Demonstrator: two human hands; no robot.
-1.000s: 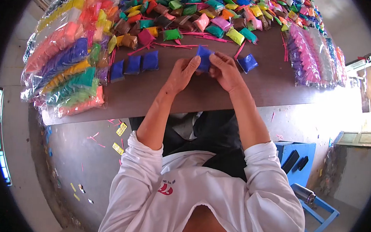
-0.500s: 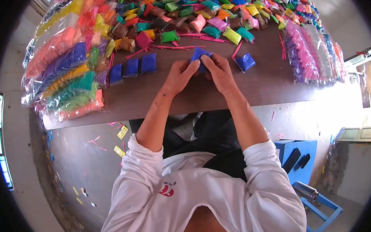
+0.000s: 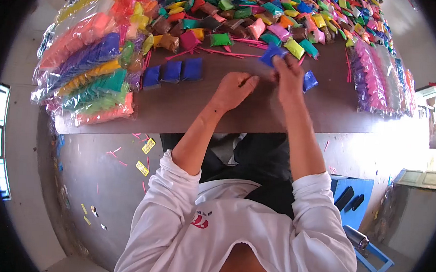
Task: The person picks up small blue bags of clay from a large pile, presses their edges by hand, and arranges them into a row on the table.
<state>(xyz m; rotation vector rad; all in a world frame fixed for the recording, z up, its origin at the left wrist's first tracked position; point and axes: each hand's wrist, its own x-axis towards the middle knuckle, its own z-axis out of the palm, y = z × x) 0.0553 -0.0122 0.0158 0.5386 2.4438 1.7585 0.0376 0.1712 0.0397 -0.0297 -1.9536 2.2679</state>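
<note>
A blue packet is pinched in my right hand, raised over the table just in front of the coloured pile and slightly blurred. My left hand is at the table's middle with its fingers curled in, and no object shows in it. Three blue packets lie in a row to its left; the closest is a flat blue packet. Just right of my right wrist, another blue packet rests on the tabletop.
A large heap of small coloured packets covers the table's far side, with pink strips along its front. Clear bags of packets are stacked at left; more bags lie at right. A blue stool stands below right.
My hands have come apart. The right has moved off with the blue packet, up and to the right, while the left is now without it. The view has shifted slightly.
</note>
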